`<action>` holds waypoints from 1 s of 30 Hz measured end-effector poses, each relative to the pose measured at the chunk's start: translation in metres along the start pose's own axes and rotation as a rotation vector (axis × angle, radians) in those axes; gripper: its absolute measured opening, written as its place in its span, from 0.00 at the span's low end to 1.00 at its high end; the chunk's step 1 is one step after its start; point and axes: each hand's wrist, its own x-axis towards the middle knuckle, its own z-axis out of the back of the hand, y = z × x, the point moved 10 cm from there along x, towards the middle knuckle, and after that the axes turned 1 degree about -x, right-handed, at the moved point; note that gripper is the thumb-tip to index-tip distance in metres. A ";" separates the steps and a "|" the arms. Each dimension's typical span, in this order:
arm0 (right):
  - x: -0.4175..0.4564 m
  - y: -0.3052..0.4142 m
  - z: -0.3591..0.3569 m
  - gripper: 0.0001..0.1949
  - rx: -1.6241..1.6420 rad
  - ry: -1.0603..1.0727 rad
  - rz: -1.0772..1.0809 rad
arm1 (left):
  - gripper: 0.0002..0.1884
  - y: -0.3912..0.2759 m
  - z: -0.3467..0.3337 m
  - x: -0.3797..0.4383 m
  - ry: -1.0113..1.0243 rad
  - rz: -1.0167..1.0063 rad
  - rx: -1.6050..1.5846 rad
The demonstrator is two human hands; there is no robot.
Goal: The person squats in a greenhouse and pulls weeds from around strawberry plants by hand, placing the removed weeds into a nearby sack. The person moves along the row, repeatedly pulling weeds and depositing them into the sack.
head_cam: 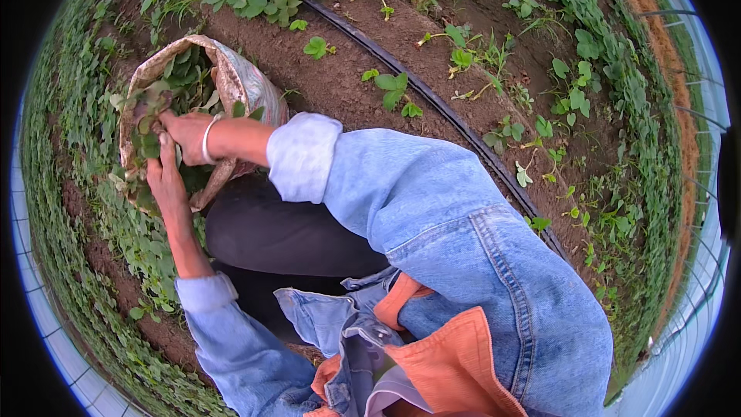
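Observation:
A woven plastic sack stands with its mouth open towards the left, filled with leafy green cuttings. At the sack's mouth, my right hand, with a white bangle on its wrist, grips a bunch of leaves, some of them brownish. My left hand comes up from below and holds the same bunch, its fingertips close beside the right hand. Leaves partly hide the fingers of both hands. My dark-trousered knee is bent right next to the sack.
A black drip-irrigation hose runs along the soil bed to my right, among small strawberry-like plants. Dense leafy rows lie to the left, and another row lies at the right. Pale sheeting borders the plot.

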 end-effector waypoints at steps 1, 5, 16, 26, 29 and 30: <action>-0.010 -0.005 0.006 0.35 0.060 0.074 -0.049 | 0.27 0.027 -0.012 0.017 0.090 0.058 -0.004; -0.041 0.013 0.009 0.36 -0.168 0.232 -0.066 | 0.27 0.076 -0.020 0.036 0.139 -0.162 0.362; -0.196 -0.264 0.257 0.13 -0.514 -0.492 -0.567 | 0.20 0.083 -0.074 0.029 0.237 -0.223 0.789; -0.179 -0.319 0.219 0.08 -0.559 0.137 -0.627 | 0.16 0.106 -0.070 0.030 0.197 -0.047 1.047; -0.169 -0.322 0.262 0.10 -0.401 -0.261 -0.654 | 0.16 0.103 -0.066 0.028 0.181 -0.039 1.059; -0.161 -0.319 0.261 0.11 -0.524 -0.264 -0.594 | 0.16 0.102 -0.065 0.029 0.176 -0.048 1.057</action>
